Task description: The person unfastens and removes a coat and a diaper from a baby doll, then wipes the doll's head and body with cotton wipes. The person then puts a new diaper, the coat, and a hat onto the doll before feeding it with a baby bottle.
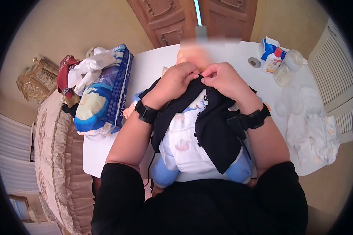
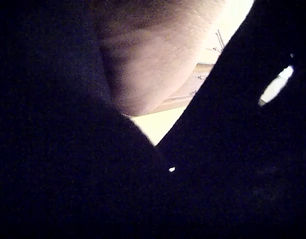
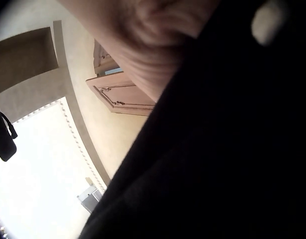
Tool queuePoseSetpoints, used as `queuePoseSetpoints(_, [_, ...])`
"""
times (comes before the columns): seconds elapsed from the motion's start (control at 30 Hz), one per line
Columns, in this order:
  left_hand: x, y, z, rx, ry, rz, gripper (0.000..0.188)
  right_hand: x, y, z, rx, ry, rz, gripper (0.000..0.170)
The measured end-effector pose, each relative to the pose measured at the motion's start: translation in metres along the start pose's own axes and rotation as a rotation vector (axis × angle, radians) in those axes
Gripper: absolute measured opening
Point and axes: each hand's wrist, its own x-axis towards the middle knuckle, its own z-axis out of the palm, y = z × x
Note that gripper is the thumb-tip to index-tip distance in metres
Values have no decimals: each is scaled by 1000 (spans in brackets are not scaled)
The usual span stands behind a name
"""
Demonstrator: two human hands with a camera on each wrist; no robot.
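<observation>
A doll-like figure (image 1: 196, 55) lies on its back on the white table, in blue clothing with a white diaper (image 1: 186, 145) showing in front. Over its upper body is a black buttoned garment (image 1: 217, 129), its two sides apart below the neck. At the neck, the left hand (image 1: 180, 80) pinches one edge of the garment between thumb and fingers. Close beside it, the right hand (image 1: 227, 80) pinches the other edge near the top button. Dark cloth (image 2: 232, 164) fills most of the left wrist view, and black cloth (image 3: 217, 149) covers much of the right wrist view.
A blue diaper pack (image 1: 102, 94) with cloths on top stands on the table's left. At the right are a tape roll (image 1: 255, 62), a white bottle with a red cap (image 1: 272, 62), a clear bottle (image 1: 282, 75) and crumpled white plastic (image 1: 312, 133). A bed (image 1: 53, 149) is at far left.
</observation>
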Motion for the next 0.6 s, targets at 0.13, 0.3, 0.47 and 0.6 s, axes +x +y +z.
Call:
queuePoseSetpoints(0.13, [1,2,0,31,7,-7,7,1,1,-1,14,-22,-1,18])
queuePoseSetpoints(0.3, [0,2,1,20,15,-11,7,-1,-3,-2,20,-39,12,15])
queuePoseSetpoints(0.47, [-1,2,1,-11,22,-55,8,-1,-3,-2,38,-32,10,17])
queuePoseSetpoints(0.6, [-4,-2,2,-90,29,-109,7,1,-1,-1,131,-32,33,17])
